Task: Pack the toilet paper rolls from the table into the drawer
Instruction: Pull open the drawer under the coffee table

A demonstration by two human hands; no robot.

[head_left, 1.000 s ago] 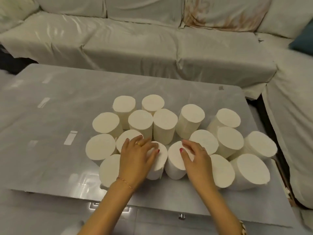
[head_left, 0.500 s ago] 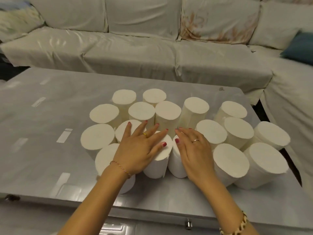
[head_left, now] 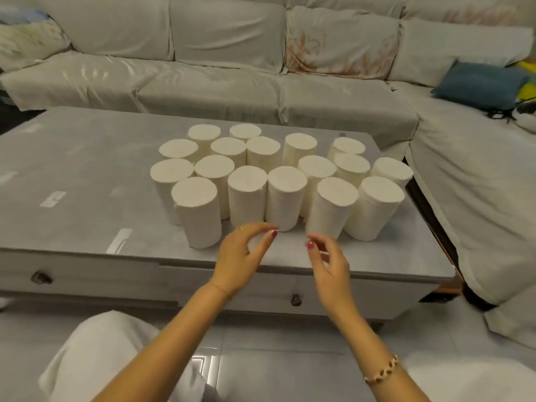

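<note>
Several white toilet paper rolls (head_left: 285, 195) stand upright in a tight cluster on the grey table (head_left: 72, 175). My left hand (head_left: 242, 256) hovers just in front of the nearest rolls, fingers apart and curled, holding nothing. My right hand (head_left: 327, 258) is beside it, also empty with loose fingers. Both hands are over the table's front edge, apart from the rolls. Below the edge runs the shut drawer front (head_left: 232, 285) with a dark knob (head_left: 295, 300); a second knob (head_left: 40, 277) sits at the left.
A sofa (head_left: 232, 76) covered in white cloth wraps round the table's far and right sides, with a blue cushion (head_left: 478, 85) at the right. My knee in white cloth (head_left: 98, 358) is at the lower left. Tiled floor lies below.
Both hands have lifted off the tops of the front rolls and pulled back toward me to the table's front edge. The camera has drawn back, and the drawer front now shows.
</note>
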